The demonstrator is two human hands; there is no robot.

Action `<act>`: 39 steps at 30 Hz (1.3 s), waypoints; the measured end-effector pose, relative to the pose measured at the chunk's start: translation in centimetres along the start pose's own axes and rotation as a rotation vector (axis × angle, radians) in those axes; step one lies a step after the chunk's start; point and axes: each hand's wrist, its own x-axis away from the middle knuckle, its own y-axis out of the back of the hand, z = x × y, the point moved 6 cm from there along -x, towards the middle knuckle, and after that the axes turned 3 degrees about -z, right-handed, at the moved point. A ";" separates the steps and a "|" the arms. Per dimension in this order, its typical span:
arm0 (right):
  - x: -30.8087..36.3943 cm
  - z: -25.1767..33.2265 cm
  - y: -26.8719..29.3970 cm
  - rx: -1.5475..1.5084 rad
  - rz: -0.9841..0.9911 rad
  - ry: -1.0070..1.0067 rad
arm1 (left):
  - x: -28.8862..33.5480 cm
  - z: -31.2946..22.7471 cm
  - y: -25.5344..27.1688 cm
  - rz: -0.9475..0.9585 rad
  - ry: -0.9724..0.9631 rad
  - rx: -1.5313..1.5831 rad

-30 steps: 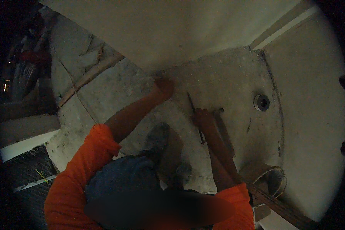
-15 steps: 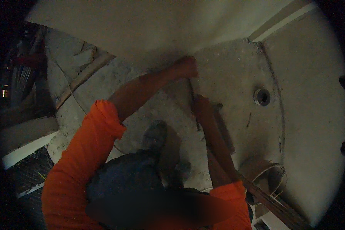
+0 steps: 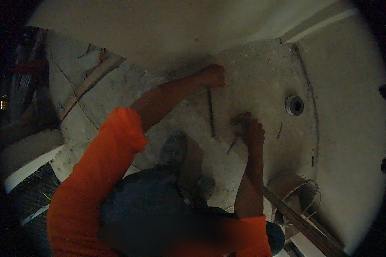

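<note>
**Rod Set on Concrete, Striking Tool Held Beside It**

Nearest, at the lower edge: orange sleeves (image 3: 94, 180) and dark trousers, with two dusty shoes (image 3: 173, 147) planted on the concrete floor (image 3: 261, 81). Off to the lower right, well apart from the work, a round container (image 3: 294, 188) ringed with loose wire, and a long plank (image 3: 304, 222) running past it.

Just beyond the shoes, the right hand (image 3: 252, 132), grip closed around a short tool (image 3: 233, 144). Probably a hammer, going by the dark head above the knuckles and the thin handle poking out below, though too dim to be sure. Held low over the floor, just beside the lower end of the rod.

Next out, a thin dark rod (image 3: 210, 113), standing roughly upright in the picture, lower tip on or very near the concrete. At its top, the left hand (image 3: 213, 76), arm stretched forward, grip closed in a fist about the upper end.

Farther right, a short pipe opening (image 3: 294, 105) set in the floor, apart from both hands. Beyond everything, a pale plain wall (image 3: 201, 25).

Step in hand, by the look of it: steadying the rod against the concrete with the tool brought close. Next move, as a judgement: calls for a firm hold on the rod, tip kept from skidding, and fingers kept out of the tool's path.
</note>
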 end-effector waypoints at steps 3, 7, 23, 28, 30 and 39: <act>0.3 -0.1 -0.4 0.013 -0.038 -0.036 | -0.9 0.1 -1.3 0.080 -0.087 -0.019; -0.6 3.9 -1.9 -0.251 -0.211 -0.125 | -2.1 0.8 -3.0 0.214 -0.102 0.046; -5.3 -3.4 5.3 -0.191 -0.823 -0.377 | -6.6 1.9 -4.0 0.106 -0.173 0.499; -12.9 -16.3 7.8 -0.071 -0.628 -0.212 | -6.5 -1.5 3.0 0.052 -0.018 0.390; -13.9 -19.1 6.9 -0.101 -0.536 -0.151 | -6.6 -3.1 5.4 0.074 0.067 0.425; -2.3 -27.3 7.2 -0.180 -0.667 -1.014 | -13.9 -14.3 7.3 0.074 0.066 0.694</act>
